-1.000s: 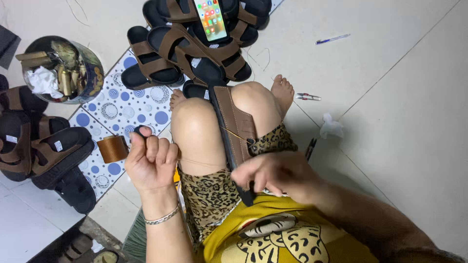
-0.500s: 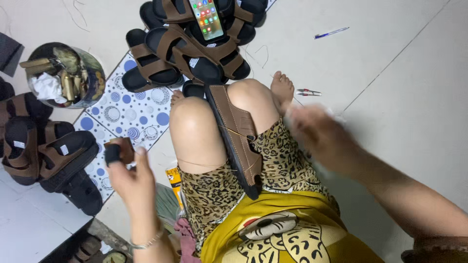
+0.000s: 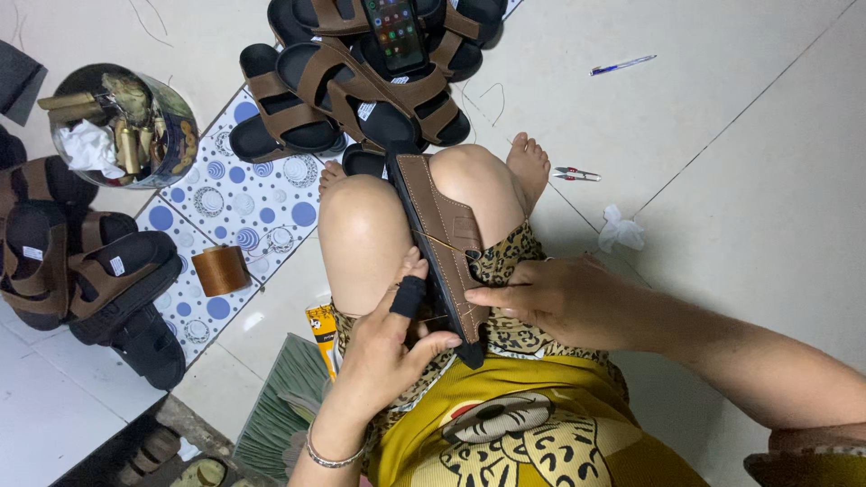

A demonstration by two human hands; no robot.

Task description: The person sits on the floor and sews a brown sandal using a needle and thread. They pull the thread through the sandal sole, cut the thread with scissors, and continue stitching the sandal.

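A brown sandal (image 3: 442,236) with a black sole lies lengthwise between my knees, its near end on my lap. My left hand (image 3: 394,341), with a black guard on the forefinger, grips the sandal's near end from the left. My right hand (image 3: 552,298) presses against the sandal's right edge, fingers pinched together at the strap. A thin thread (image 3: 442,241) runs across the brown strap. Whether a needle is in my right fingers is too small to tell.
A heap of brown sandals (image 3: 370,77) with a phone (image 3: 397,32) on top lies ahead. More sandals (image 3: 81,271) are at left, beside a tin of tools (image 3: 122,126). A spool of brown thread (image 3: 220,270), snips (image 3: 575,173), a pen (image 3: 622,65) and a tissue (image 3: 621,231) lie around.
Both hands had swung out wide to the sides, drawing the thread; now they have come back in and closed on the sandal's near end.
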